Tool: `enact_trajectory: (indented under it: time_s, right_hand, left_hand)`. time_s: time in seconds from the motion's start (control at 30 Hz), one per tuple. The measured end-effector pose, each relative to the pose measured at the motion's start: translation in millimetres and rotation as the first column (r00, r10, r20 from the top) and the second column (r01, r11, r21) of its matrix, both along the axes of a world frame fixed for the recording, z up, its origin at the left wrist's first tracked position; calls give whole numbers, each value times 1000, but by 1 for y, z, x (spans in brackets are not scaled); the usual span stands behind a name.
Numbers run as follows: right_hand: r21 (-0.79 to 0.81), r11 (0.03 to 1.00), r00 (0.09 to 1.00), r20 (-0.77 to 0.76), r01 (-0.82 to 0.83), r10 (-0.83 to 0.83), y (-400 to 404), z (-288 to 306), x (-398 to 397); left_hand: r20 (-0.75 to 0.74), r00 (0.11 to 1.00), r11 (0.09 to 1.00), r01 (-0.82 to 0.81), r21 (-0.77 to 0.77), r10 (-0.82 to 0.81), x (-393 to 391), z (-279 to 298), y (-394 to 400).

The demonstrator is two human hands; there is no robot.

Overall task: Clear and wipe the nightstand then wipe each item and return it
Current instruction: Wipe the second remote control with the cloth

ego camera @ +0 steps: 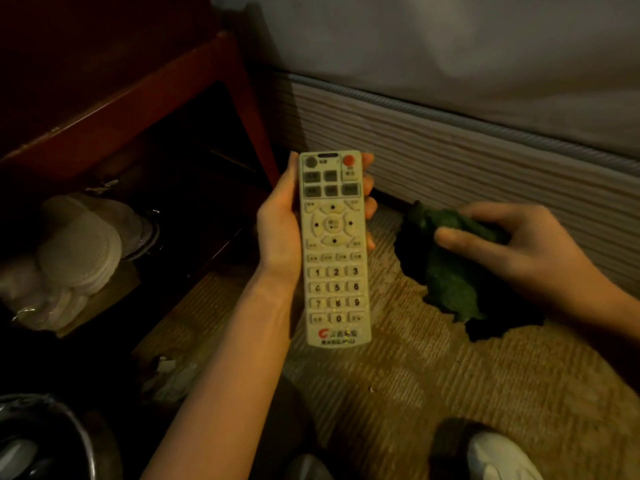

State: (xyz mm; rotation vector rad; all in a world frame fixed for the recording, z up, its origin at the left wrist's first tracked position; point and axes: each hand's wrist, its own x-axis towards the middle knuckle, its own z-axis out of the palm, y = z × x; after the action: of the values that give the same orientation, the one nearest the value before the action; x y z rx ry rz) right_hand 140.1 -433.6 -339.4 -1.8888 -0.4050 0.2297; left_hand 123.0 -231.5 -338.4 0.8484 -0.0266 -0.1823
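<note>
Dim room, brown carpet [398, 386] beside bed [450, 140]. Left hand [280, 233] grips remote [334, 251], buttons up. Right hand [509, 244] pinches green cloth [446, 271] on carpet by the nightstand [145, 88].

Our left hand [280, 230] mid-frame, fingers curled round a remote [334, 247], forearm rising from bottom centre, our right hand [512, 247] at right, pinching a cloth [450, 271]
</note>
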Motion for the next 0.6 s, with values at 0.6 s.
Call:
enact_trajectory:
  time_s: [0.6]
  right_hand:
    - [112,993,953,301,-24,-11,19,24,-24]
  left_hand:
    - [-38,989,988,-137,64,140,-2,-3,-6]
